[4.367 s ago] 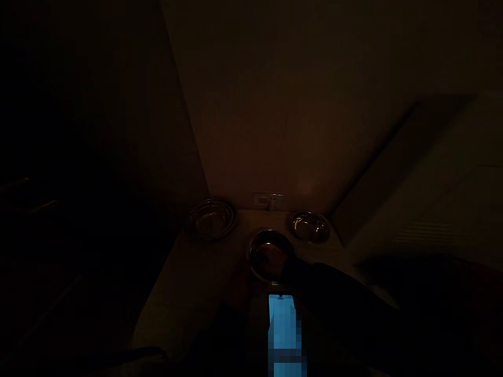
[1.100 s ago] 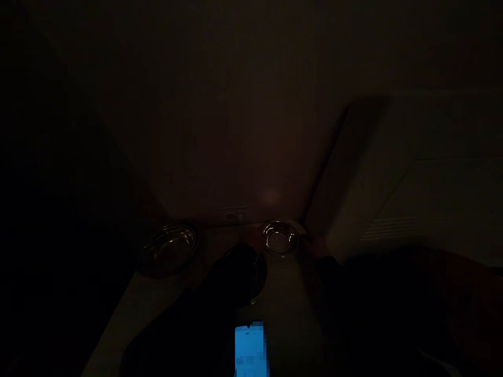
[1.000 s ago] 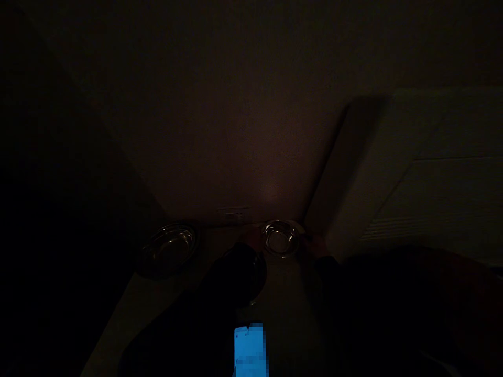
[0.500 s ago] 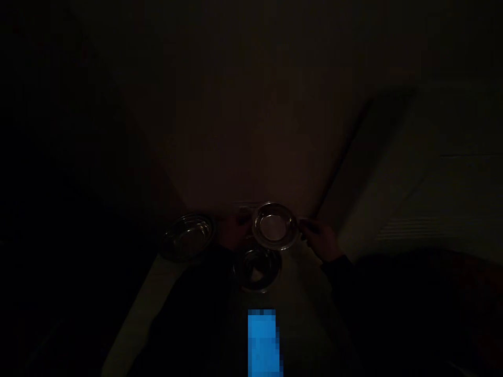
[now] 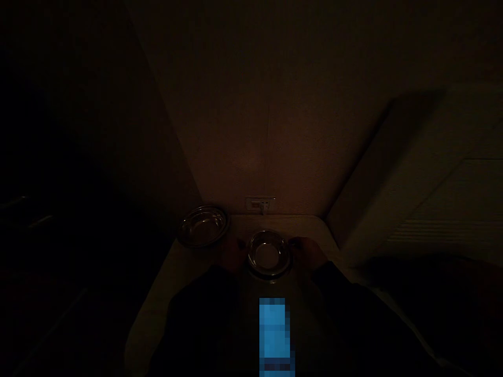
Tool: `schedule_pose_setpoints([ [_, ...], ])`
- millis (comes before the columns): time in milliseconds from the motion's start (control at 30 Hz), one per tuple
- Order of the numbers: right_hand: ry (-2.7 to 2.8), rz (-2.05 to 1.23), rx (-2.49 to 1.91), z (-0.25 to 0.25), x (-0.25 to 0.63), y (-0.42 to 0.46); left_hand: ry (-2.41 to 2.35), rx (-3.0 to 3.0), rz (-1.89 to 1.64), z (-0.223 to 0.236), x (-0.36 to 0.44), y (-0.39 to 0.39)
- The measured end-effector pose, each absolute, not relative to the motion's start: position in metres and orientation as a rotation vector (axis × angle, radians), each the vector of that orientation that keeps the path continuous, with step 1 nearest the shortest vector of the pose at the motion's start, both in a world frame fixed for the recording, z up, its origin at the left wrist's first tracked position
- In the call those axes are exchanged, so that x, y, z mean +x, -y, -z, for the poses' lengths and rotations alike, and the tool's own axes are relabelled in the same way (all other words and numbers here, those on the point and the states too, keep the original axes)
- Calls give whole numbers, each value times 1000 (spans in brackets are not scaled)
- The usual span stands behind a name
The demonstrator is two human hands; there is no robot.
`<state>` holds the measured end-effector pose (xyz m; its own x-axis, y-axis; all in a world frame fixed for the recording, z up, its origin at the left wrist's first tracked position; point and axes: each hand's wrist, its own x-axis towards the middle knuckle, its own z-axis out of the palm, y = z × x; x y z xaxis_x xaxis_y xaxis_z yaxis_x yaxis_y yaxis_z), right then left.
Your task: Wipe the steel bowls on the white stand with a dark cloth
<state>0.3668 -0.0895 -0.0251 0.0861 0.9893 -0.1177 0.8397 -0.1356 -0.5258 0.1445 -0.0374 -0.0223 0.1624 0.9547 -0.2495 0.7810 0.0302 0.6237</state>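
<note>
In very dim light, a round shiny metal bowl (image 5: 268,255) sits between my two hands in the head view. Another rim shows just under its front edge, so it lies on or right above a second bowl. My left hand (image 5: 231,252) is at the bowl's left rim, mostly in shadow. At the right rim, the fingers of my right hand (image 5: 308,251) are pinched together on the edge. A further metal bowl or stack of bowls (image 5: 203,226) stands to the left, at the back corner of the table.
The pale table (image 5: 151,309) meets a wall with a socket plate (image 5: 260,203) and something plugged in. A light panel-like piece (image 5: 424,209) stands at the right. A bright blue pixelated patch (image 5: 275,330) covers the near middle.
Both hands have lowered the metal bowl toward me, over the second bowl, which it now mostly covers. The camera view has shifted slightly.
</note>
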Motion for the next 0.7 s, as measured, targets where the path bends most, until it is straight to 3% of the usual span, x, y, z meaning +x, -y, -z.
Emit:
schedule_pose_setpoints([
  [500,2054,-393,-2379,14,348,90,-1844,1998,-111,26,159,54],
  [700,2129,-302,-2414,8,346,92,-1861,1955,-239,29,155,58],
])
